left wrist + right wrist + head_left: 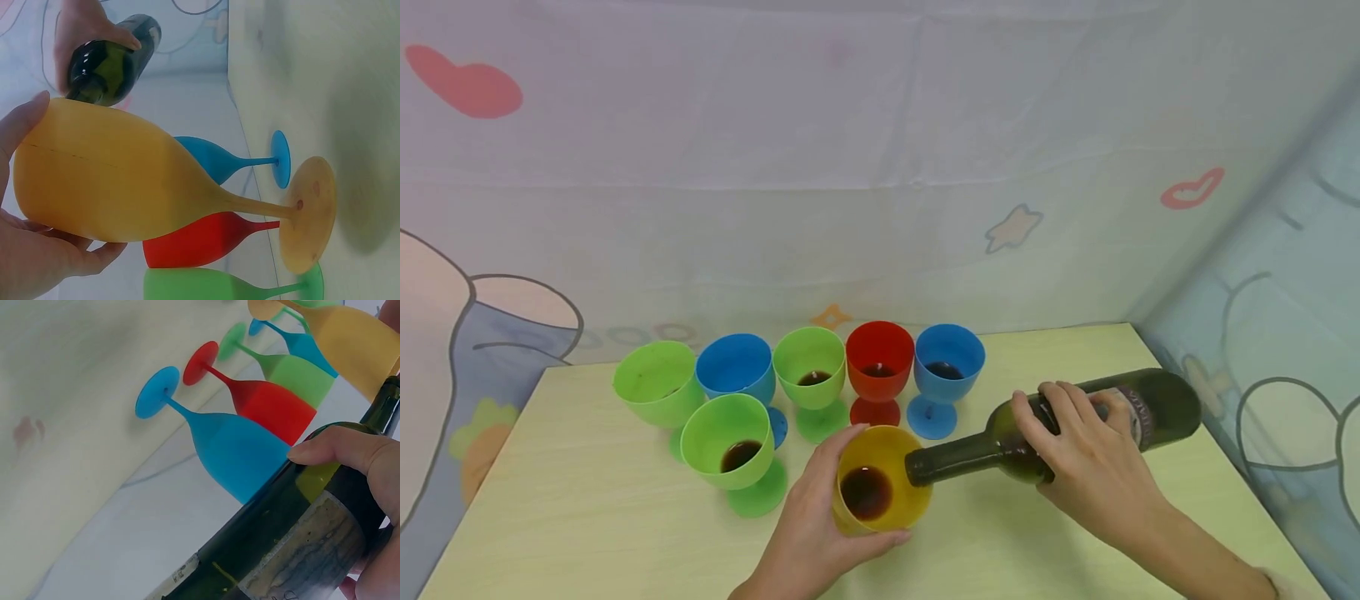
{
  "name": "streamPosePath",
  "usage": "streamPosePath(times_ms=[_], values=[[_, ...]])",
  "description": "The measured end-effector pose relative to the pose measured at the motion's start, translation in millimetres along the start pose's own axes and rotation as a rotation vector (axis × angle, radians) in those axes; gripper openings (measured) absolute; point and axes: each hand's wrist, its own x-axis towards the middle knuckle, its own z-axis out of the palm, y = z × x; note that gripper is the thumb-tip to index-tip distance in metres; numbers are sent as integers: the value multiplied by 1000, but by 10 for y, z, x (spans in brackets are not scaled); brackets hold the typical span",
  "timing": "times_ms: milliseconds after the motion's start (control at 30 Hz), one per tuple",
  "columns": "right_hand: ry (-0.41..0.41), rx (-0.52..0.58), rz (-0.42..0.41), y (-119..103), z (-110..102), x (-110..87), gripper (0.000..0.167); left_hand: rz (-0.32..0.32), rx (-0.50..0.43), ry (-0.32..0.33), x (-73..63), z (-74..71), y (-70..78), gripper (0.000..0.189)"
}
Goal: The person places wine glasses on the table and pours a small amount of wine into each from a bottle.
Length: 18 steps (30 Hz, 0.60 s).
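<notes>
My left hand (816, 517) grips the bowl of a yellow goblet (119, 175), thumb and fingers on either side. Dark liquid (867, 493) lies in its bottom. The goblet's foot (309, 212) seems raised off the table, judging by the shadow beside it. In the head view, my right hand (1090, 467) wraps round a dark green wine bottle (1165, 404), tipped to the left. The bottle's mouth (917, 468) is at the goblet's right rim; no stream of liquid can be made out. A label (306, 556) shows in the right wrist view.
Behind the yellow goblet stand a blue goblet (950, 367), a red goblet (880, 358), a green goblet (809, 367) and another blue goblet (734, 367). Two more green goblets (655, 383) (730, 442) stand left. Some hold dark liquid. A printed cloth (880, 167) hangs behind the table (587, 500).
</notes>
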Motion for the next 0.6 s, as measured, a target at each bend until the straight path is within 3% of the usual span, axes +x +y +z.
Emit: streamPosePath(times_ms=[233, 600], values=[[-58, 67, 73, -6, 36, -68, 81, -128, -63, 7, -27, -46, 23, 95], [-72, 147, 160, 56, 84, -146, 82, -224, -44, 76, -111, -179, -7, 95]])
